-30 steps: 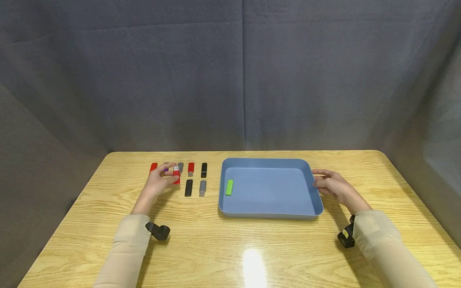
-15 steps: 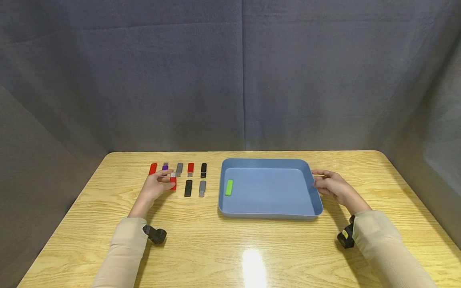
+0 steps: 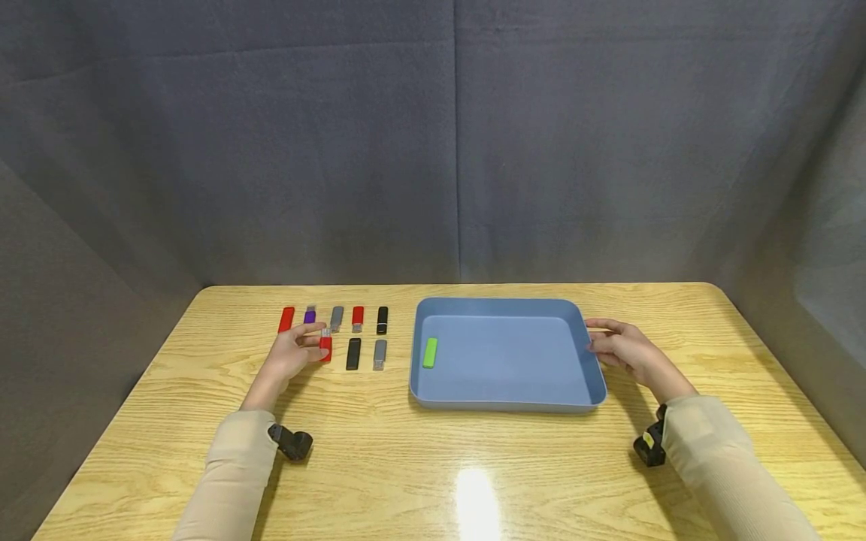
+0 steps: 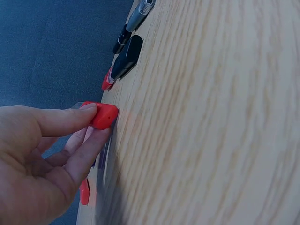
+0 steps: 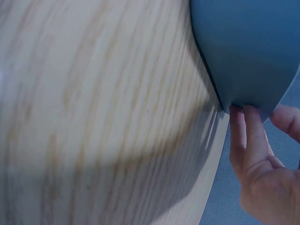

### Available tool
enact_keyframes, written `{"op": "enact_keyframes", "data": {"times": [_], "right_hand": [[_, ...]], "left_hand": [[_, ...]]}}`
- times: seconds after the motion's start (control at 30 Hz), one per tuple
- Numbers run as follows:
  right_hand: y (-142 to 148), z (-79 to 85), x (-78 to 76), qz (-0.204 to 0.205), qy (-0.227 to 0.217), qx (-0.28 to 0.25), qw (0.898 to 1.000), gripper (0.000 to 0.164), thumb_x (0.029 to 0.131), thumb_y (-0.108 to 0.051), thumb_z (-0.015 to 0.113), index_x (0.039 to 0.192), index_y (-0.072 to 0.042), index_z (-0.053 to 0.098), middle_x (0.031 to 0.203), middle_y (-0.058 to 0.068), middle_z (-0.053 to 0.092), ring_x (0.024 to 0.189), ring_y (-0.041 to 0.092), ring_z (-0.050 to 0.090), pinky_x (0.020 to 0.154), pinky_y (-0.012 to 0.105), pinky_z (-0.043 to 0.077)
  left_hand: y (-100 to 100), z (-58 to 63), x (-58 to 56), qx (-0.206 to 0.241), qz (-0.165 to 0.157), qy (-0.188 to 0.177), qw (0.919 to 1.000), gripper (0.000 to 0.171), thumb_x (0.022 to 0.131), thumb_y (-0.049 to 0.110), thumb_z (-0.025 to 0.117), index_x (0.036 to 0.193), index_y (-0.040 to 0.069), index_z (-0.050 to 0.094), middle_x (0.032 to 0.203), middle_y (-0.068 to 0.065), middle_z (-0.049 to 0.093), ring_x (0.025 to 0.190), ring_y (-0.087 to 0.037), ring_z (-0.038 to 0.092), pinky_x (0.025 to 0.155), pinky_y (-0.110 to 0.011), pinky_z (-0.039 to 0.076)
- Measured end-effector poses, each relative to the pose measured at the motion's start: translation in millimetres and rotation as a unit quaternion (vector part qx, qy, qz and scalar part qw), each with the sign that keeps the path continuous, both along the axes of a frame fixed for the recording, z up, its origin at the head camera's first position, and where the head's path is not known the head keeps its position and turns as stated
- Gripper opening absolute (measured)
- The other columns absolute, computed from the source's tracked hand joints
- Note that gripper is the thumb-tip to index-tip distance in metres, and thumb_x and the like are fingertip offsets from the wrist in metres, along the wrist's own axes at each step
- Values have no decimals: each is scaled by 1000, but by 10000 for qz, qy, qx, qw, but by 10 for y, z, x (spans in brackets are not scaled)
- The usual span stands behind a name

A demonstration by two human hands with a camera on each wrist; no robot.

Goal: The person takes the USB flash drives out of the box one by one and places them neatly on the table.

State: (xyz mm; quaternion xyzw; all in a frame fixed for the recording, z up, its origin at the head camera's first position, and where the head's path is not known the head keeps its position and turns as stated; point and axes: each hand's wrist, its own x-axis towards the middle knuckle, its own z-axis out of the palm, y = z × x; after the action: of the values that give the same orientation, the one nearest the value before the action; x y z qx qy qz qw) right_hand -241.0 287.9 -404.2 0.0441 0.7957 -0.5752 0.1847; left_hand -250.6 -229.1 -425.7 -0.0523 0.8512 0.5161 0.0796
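My left hand (image 3: 287,356) pinches a red USB stick (image 3: 326,349) between thumb and fingers, its connector pointing away from me. In the left wrist view, the red end of the stick (image 4: 107,116) is down at the table top. Right beside it lies a black USB stick (image 3: 353,354). A blue tray (image 3: 514,361) stands to the right, with a green USB stick (image 3: 430,353) near its left wall. The fingertips of my right hand (image 3: 629,352) touch the tray's right wall from outside, fingers extended, as the right wrist view also shows.
Behind the held stick runs a row of USB sticks: red (image 3: 286,319), purple (image 3: 310,315), grey (image 3: 337,318), red (image 3: 358,318) and black (image 3: 382,320). Another grey one (image 3: 380,355) lies nearer the tray. A dark curtain (image 3: 460,150) rises behind the table.
My left hand has moved slightly left and towards me with the red USB stick, and in the last half second hardly at all. The purple stick has come into sight. The right hand stayed put.
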Motion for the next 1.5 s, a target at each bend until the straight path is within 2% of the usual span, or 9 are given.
{"op": "enact_keyframes", "data": {"times": [0.23, 0.37, 0.63, 0.97, 1.2, 1.33, 1.43, 1.5], "right_hand": [[-1, 4, 10, 11, 51, -5, 10000, 65, 93, -5, 55, 146, 10, 21, 99, -11, 60, 82, -7, 59, 75, 14, 54], [-9, 5, 13, 31, 74, 11, 10000, 65, 93, -5, 55, 146, 10, 21, 98, -11, 59, 82, -7, 58, 75, 14, 53], [-5, 10, 15, 67, 75, -18, 9999, 65, 93, -5, 54, 146, 11, 21, 95, -12, 58, 82, -6, 57, 75, 13, 53], [0, 5, 4, 44, 5, -41, 10000, 65, 93, -5, 54, 146, 10, 20, 92, -14, 60, 82, -6, 58, 75, 14, 53], [5, -5, 3, 17, 4, 9, 10000, 65, 93, -5, 55, 146, 10, 20, 102, -7, 61, 84, -7, 59, 76, 15, 53], [0, -8, 6, 23, 31, 32, 10000, 65, 93, -5, 54, 146, 10, 20, 113, 2, 60, 84, -8, 58, 76, 14, 53], [-3, -6, 8, 32, 44, 59, 10000, 65, 93, -5, 54, 146, 10, 21, 116, 5, 58, 84, -8, 57, 76, 14, 53], [-2, 0, 8, 35, 44, 47, 10000, 65, 93, -5, 54, 146, 10, 21, 111, 1, 58, 83, -8, 57, 76, 14, 53]], "left_hand": [[4, 3, 2, 3, -43, -15, 10000, 54, 90, 1, 60, 141, -2, 42, 125, -26, 53, 102, -20, 56, 73, -14, 51], [9, -3, 4, -42, -27, -53, 10000, 54, 91, 2, 60, 141, -1, 41, 126, -26, 53, 100, -19, 58, 77, -19, 53], [9, -20, -15, 58, -47, -52, 10000, 54, 90, -1, 59, 141, -4, 40, 125, -27, 53, 86, -7, 59, 80, -24, 57], [19, -18, -7, 94, -69, -123, 9999, 54, 91, 1, 60, 141, -5, 39, 131, -30, 50, 95, -14, 61, 83, -28, 57], [36, -20, -3, 140, -71, -103, 9998, 53, 90, -1, 60, 140, -6, 40, 130, -31, 51, 91, -11, 62, 82, -29, 57], [36, -32, -8, 159, -75, -103, 9998, 53, 90, -1, 60, 140, -7, 40, 129, -31, 51, 91, -11, 62, 83, -29, 57], [33, -35, -13, 145, -71, -105, 9998, 53, 90, -1, 60, 139, -7, 40, 129, -30, 52, 89, -9, 61, 82, -28, 57], [32, -34, -15, 141, -60, -101, 9998, 53, 90, -1, 60, 139, -8, 41, 127, -30, 53, 86, -6, 61, 81, -26, 57]]}}
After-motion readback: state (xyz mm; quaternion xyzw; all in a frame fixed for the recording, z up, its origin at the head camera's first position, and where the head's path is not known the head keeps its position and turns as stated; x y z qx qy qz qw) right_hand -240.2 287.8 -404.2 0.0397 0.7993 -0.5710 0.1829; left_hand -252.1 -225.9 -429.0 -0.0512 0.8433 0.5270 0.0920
